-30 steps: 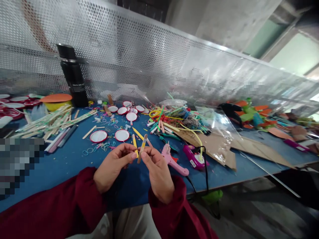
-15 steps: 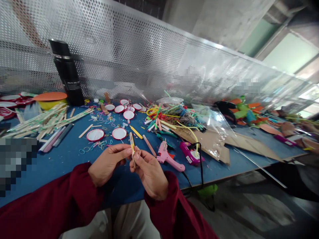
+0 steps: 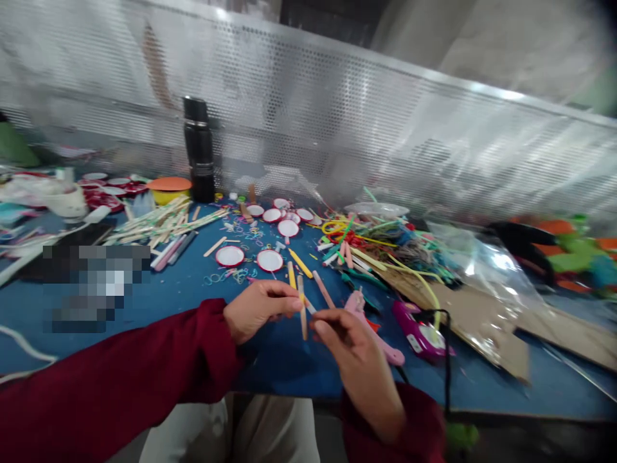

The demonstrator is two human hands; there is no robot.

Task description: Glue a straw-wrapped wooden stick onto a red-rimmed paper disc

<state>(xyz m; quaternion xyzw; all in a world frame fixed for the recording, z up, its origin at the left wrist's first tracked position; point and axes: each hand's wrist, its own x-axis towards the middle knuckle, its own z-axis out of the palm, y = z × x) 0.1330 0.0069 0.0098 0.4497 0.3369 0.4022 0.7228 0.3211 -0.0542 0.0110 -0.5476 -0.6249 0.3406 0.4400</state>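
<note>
My left hand [image 3: 258, 308] pinches a wooden craft stick [image 3: 303, 308] together with a yellow stick [image 3: 291, 275], held upright just above the blue table [image 3: 144, 308]. My right hand [image 3: 354, 357] sits to the right of them, fingers curled in a pinch close to the wooden stick; I cannot see whether it holds anything. Both arms wear dark red sleeves. A pink glue gun [image 3: 373, 328] lies just beyond my right hand, and a purple glue gun [image 3: 419, 331] lies to its right.
Red-rimmed white discs [image 3: 230, 256], a heap of wooden sticks [image 3: 159, 225], coloured rubber bands and straws [image 3: 366, 238] litter the table. A black flask [image 3: 198, 149] and an orange-lidded bowl [image 3: 168, 188] stand by the perforated metal screen [image 3: 337, 128]. Cardboard [image 3: 463, 308] and plastic bags lie at right.
The view has swung to the left and blurred. My right hand has drawn slightly away from the sticks, which remain in my left hand's pinch.
</note>
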